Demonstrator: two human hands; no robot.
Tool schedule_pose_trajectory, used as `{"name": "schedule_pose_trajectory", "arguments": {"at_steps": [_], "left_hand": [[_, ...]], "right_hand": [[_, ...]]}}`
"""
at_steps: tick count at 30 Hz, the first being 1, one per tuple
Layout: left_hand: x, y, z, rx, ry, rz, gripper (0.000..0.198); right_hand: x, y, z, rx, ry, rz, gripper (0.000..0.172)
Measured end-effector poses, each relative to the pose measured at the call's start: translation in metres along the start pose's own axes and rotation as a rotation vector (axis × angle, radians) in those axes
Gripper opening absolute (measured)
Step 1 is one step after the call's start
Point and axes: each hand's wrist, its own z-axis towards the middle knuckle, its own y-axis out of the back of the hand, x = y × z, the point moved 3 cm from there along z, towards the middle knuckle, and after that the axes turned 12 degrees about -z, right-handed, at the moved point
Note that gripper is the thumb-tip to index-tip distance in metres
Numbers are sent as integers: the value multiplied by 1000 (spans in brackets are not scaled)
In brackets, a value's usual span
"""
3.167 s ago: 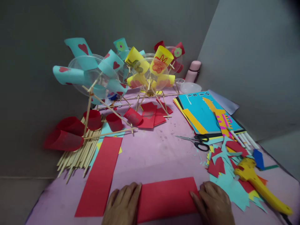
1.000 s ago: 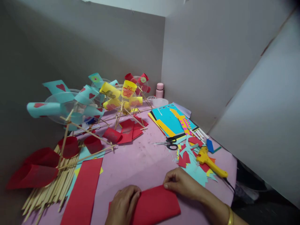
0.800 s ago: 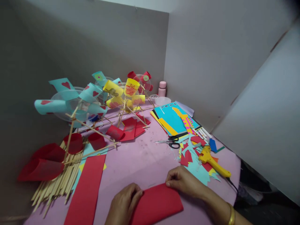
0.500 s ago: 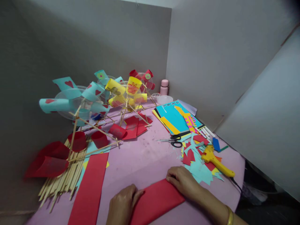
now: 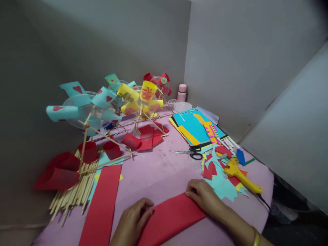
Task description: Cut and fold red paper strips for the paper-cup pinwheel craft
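A folded red sheet of paper (image 5: 174, 218) lies on the table close in front of me. My right hand (image 5: 202, 194) pinches its upper right corner between thumb and curled fingers. At the paper's left edge is my left hand (image 5: 135, 218), fingers bent and the thumb tip against the upper left corner; the palm side is hidden. Left of this hand lies a long red paper strip (image 5: 101, 205), apart from it. Scissors (image 5: 193, 152) with black handles rest beyond my hands, near a pile of cut paper scraps (image 5: 217, 181).
A yellow glue gun (image 5: 241, 176) lies right of the scraps. Coloured sheets (image 5: 189, 124) are stacked behind the scissors. Paper pinwheel models (image 5: 89, 109) on stick frames stand at the left, above bundled wooden sticks (image 5: 74, 198). A pink bottle (image 5: 182, 93) stands by the wall.
My left hand's fingers have lifted and curled slightly at the paper's left edge. My right hand keeps its pinch on the corner. The whole view has shifted slightly.
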Motion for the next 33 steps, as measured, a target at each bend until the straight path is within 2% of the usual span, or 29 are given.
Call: {"name": "schedule_pose_trajectory", "arguments": {"at_steps": [4, 9, 15, 22, 29, 31, 33], "left_hand": [[8, 10, -6, 6, 82, -176, 17], [21, 13, -15, -68, 214, -366, 25], [21, 16, -24, -149, 232, -385, 25], [20, 18, -24, -177, 174, -223, 23], [22, 9, -25, -238, -5, 6, 30], [22, 6, -27, -268, -73, 146, 31], [15, 1, -28, -272, -226, 420, 40]], "right_hand": [[-3, -2, -1, 19, 1, 34, 16], [-4, -3, -4, 45, 17, 58, 17], [-4, -5, -4, 83, 17, 59, 16], [-3, -3, -4, 74, 12, 53, 17], [1, -4, -3, -12, -36, -15, 15], [2, -4, -3, -27, -53, -37, 14], [2, -3, -3, -36, -58, -53, 14]]}}
